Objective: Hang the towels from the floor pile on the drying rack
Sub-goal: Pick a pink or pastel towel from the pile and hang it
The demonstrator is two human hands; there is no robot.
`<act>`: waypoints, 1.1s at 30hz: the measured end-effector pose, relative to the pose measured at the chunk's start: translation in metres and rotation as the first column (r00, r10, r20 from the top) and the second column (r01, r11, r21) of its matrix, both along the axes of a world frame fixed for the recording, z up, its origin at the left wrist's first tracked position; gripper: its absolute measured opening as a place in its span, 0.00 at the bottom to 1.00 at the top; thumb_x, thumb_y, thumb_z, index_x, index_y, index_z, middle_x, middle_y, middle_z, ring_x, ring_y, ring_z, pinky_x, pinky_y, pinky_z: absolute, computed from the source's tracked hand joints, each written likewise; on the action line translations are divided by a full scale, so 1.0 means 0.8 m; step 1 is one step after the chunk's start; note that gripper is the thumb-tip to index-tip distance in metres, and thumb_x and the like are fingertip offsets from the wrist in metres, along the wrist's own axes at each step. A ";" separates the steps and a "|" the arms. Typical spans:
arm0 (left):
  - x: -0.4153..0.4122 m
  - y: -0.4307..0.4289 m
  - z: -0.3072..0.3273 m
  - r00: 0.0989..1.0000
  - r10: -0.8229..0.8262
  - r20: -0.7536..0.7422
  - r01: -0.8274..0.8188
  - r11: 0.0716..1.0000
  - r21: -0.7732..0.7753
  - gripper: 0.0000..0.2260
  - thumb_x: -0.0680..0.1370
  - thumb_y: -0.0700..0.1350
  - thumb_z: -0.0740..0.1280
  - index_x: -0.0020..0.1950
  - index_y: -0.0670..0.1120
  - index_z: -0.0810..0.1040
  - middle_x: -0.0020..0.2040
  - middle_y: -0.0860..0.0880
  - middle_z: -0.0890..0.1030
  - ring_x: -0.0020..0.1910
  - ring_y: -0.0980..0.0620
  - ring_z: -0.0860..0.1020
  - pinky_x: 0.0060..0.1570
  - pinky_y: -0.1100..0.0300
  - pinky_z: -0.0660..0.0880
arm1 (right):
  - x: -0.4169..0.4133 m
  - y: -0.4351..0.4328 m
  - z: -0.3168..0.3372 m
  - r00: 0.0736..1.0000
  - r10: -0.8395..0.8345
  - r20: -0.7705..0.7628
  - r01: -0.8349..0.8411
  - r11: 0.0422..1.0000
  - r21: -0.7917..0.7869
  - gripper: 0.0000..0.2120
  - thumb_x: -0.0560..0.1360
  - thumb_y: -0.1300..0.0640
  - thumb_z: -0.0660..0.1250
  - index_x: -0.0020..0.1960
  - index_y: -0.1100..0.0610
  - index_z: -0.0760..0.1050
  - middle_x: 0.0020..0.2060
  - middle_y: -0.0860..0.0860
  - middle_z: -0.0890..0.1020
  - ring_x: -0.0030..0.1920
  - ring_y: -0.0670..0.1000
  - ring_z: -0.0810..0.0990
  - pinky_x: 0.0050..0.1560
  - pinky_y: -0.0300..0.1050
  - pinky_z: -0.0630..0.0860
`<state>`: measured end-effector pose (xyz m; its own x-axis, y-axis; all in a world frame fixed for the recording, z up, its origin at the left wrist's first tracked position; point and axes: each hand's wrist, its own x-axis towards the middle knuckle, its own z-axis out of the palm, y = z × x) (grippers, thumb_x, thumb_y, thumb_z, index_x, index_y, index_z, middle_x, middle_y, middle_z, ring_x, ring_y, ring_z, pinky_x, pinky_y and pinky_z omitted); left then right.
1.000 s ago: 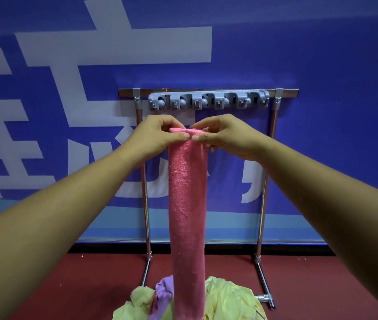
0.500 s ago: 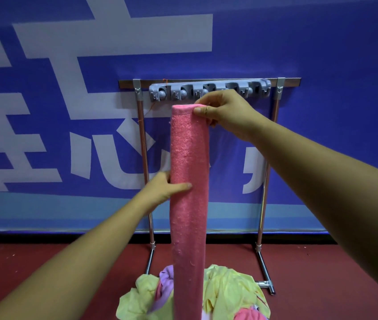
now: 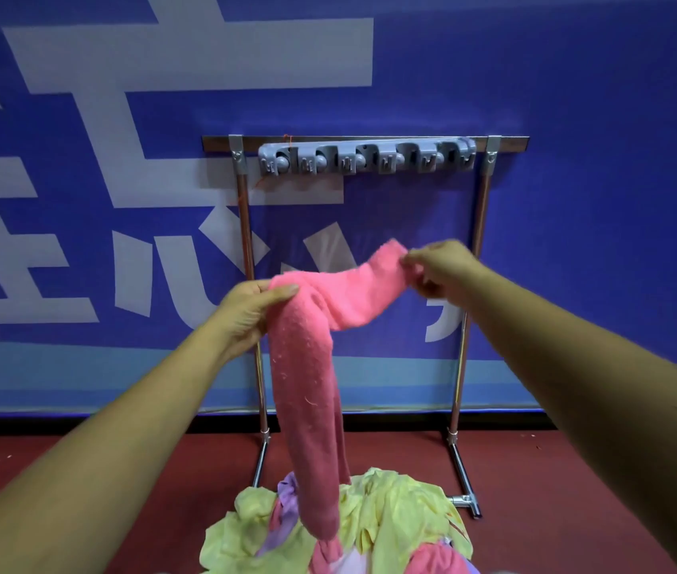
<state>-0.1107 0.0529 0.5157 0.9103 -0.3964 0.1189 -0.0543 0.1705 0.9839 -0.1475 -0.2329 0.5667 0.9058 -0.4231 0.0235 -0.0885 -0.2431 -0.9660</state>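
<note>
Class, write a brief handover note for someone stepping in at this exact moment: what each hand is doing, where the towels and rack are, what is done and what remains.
Left hand: grips the fluffy pink terry towel at its bend.
Right hand: pinches the towel's upper end.
Things: the towel's long part hangs from the left hand down to the crumpled pile of yellow, purple and pink towels on the red floor, in front of the metal drying rack.
Done: one towel lifted; nothing hangs on the rack's grey clip strip.
Left: hang this towel, then the rest of the pile.
</note>
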 end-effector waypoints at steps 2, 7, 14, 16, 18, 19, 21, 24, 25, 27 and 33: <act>0.004 0.001 0.026 0.999 -0.027 0.045 0.027 1.000 0.004 0.17 0.65 0.47 0.78 0.49 0.40 0.85 0.44 0.45 0.85 0.39 0.53 0.82 0.40 0.63 0.79 | -0.002 0.005 -0.042 0.971 0.078 -0.225 -0.063 0.995 0.073 0.08 0.76 0.63 0.71 0.40 0.60 0.73 0.34 0.58 0.77 0.30 0.54 0.78 0.28 0.41 0.74; -0.003 -0.008 0.059 0.976 -0.206 0.069 0.188 0.961 0.205 0.15 0.71 0.45 0.75 0.55 0.40 0.83 0.49 0.43 0.84 0.44 0.50 0.81 0.47 0.61 0.77 | -0.017 0.034 -0.077 0.818 0.230 -0.526 -0.448 0.830 -0.333 0.09 0.78 0.54 0.70 0.52 0.61 0.79 0.42 0.54 0.84 0.42 0.53 0.84 0.43 0.46 0.77; -0.016 -0.025 0.067 0.950 -0.309 0.034 0.286 0.910 0.302 0.17 0.72 0.43 0.74 0.58 0.37 0.81 0.49 0.43 0.84 0.47 0.50 0.82 0.49 0.60 0.79 | -0.020 0.074 -0.007 0.686 0.717 0.126 -0.728 0.676 0.118 0.10 0.80 0.53 0.67 0.57 0.57 0.81 0.47 0.52 0.83 0.47 0.50 0.80 0.54 0.49 0.75; -0.017 -0.023 0.067 0.947 -0.318 0.033 0.296 0.911 0.289 0.15 0.73 0.43 0.71 0.57 0.37 0.81 0.48 0.44 0.84 0.46 0.51 0.82 0.45 0.62 0.79 | -0.024 0.078 0.002 0.672 0.738 0.062 -0.741 0.670 0.054 0.06 0.80 0.57 0.67 0.51 0.57 0.82 0.41 0.51 0.82 0.42 0.49 0.78 0.50 0.46 0.74; -0.017 -0.018 0.065 0.939 -0.342 0.027 0.321 0.903 0.284 0.16 0.73 0.43 0.72 0.58 0.37 0.81 0.50 0.43 0.84 0.46 0.51 0.82 0.45 0.62 0.79 | -0.027 0.080 0.005 0.682 0.731 0.028 -0.731 0.682 -0.011 0.06 0.79 0.59 0.68 0.45 0.58 0.81 0.37 0.51 0.82 0.39 0.49 0.78 0.47 0.44 0.74; -0.016 -0.015 0.062 0.933 -0.360 0.022 0.339 0.894 0.292 0.18 0.72 0.45 0.74 0.58 0.37 0.81 0.51 0.42 0.84 0.47 0.50 0.82 0.47 0.61 0.79 | -0.027 0.079 0.007 0.686 0.727 0.018 -0.726 0.686 -0.040 0.07 0.79 0.61 0.68 0.43 0.59 0.79 0.36 0.51 0.82 0.38 0.49 0.79 0.46 0.43 0.75; -0.013 -0.009 0.055 0.922 -0.387 0.000 0.364 0.867 0.340 0.22 0.68 0.51 0.78 0.54 0.38 0.82 0.47 0.41 0.82 0.43 0.50 0.80 0.45 0.61 0.78 | -0.029 0.079 0.014 0.687 0.726 0.035 -0.723 0.688 -0.060 0.07 0.78 0.63 0.69 0.41 0.61 0.79 0.35 0.53 0.82 0.38 0.50 0.79 0.44 0.43 0.76; -0.011 0.006 0.035 0.917 -0.396 -0.057 0.379 0.814 0.440 0.27 0.65 0.57 0.80 0.48 0.37 0.78 0.44 0.39 0.73 0.39 0.48 0.72 0.42 0.61 0.75 | -0.031 0.070 0.027 0.760 0.628 0.167 -0.638 0.770 0.007 0.06 0.78 0.63 0.68 0.42 0.61 0.78 0.35 0.54 0.81 0.36 0.50 0.79 0.40 0.43 0.77; -0.013 0.011 0.030 0.915 -0.396 -0.077 0.386 0.804 0.452 0.28 0.65 0.58 0.80 0.51 0.36 0.78 0.47 0.38 0.73 0.41 0.47 0.73 0.44 0.60 0.76 | -0.031 0.063 0.030 0.802 0.559 0.213 -0.583 0.810 0.070 0.07 0.79 0.63 0.67 0.41 0.60 0.76 0.33 0.53 0.79 0.34 0.50 0.78 0.38 0.43 0.76; -0.012 0.023 0.024 0.923 -0.377 -0.080 0.376 0.836 0.400 0.26 0.68 0.55 0.79 0.54 0.36 0.80 0.48 0.38 0.75 0.44 0.45 0.74 0.48 0.59 0.75 | -0.030 0.041 0.030 0.851 0.474 0.227 -0.516 0.835 0.189 0.09 0.79 0.63 0.63 0.40 0.58 0.73 0.31 0.52 0.76 0.32 0.49 0.75 0.34 0.42 0.73; -0.013 0.018 0.068 0.947 -0.321 0.003 0.317 0.938 0.142 0.25 0.72 0.49 0.74 0.65 0.39 0.78 0.49 0.44 0.60 0.42 0.45 0.58 0.45 0.58 0.64 | -0.023 0.012 -0.004 0.806 0.589 -0.064 -0.585 0.808 0.063 0.03 0.78 0.66 0.65 0.45 0.62 0.75 0.34 0.53 0.78 0.35 0.50 0.77 0.36 0.40 0.75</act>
